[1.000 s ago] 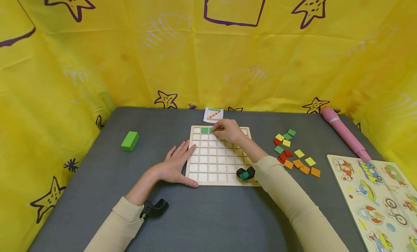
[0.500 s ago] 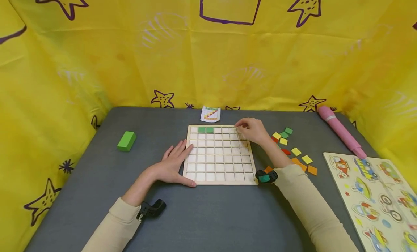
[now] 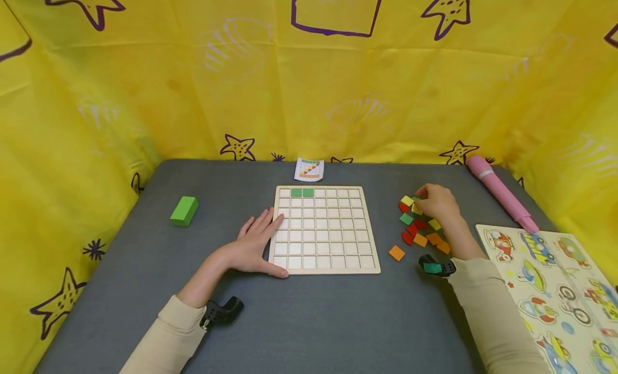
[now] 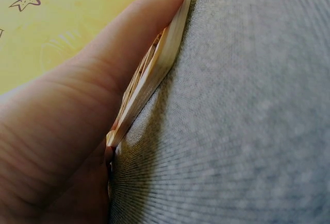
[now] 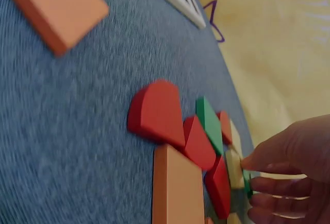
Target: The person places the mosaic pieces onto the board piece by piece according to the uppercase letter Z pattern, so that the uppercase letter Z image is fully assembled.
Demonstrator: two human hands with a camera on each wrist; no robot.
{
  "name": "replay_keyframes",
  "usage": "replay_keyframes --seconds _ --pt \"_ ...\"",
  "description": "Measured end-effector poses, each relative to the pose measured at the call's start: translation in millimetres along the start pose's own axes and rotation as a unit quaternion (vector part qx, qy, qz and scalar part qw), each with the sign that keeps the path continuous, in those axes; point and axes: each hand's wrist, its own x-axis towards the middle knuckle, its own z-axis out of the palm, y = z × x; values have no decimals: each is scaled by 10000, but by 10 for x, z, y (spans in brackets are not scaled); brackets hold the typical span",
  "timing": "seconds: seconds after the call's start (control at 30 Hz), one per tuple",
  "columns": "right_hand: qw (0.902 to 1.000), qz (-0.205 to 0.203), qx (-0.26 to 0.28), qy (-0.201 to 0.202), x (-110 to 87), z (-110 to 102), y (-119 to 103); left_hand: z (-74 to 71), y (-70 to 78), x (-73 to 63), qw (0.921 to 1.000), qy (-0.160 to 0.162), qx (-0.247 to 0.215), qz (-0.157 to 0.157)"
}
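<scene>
A wooden grid board lies mid-table, with two green tiles in its far row. My left hand rests spread at the board's left side, its fingers along that edge and the thumb at the near left corner. In the left wrist view the thumb lies against the wooden rim. To the right, my right hand is over the far end of a loose pile. Its thumb and fingers close around a green tile, beside a yellow tile; the fingers partly hide the green tile.
Red pieces, orange tiles and yellow tiles lie loose right of the board. A pattern card lies behind it. A green block is at left; a pink tube and a picture puzzle at right.
My right hand has left the board's far row and moved right to the loose pieces. Two green tiles show in that row. The left hand keeps its place at the board.
</scene>
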Motion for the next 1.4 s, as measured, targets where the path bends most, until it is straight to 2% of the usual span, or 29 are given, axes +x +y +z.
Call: replay_keyframes --seconds 0.1,0.23,0.43,0.6,0.77,1.07,1.23,1.4 --pt "9999 110 65 76 5 10 39 4 -11 -6 10000 45 -10 48" --pt "9996 -7 225 175 31 39 27 10 -18 -4 9999 90 0 76" --pt "9988 -28 419 249 56 69 6 10 -10 4 10000 13 63 -34" --pt "9968 -139 617 485 65 93 -93 10 -19 -1 10000 25 55 -10" --pt "9927 -434 1034 452 130 184 -326 7 -22 0 10000 8 70 -45" --pt "9847 -830 1528 -114 286 479 -935 -2 -12 6 10000 12 80 6" --pt "9794 -1189 1616 -242 336 656 -1230 -2 -8 7 9999 59 73 43" --pt "9752 -1656 1438 -302 389 803 -1425 7 -3 1 10000 49 38 23"
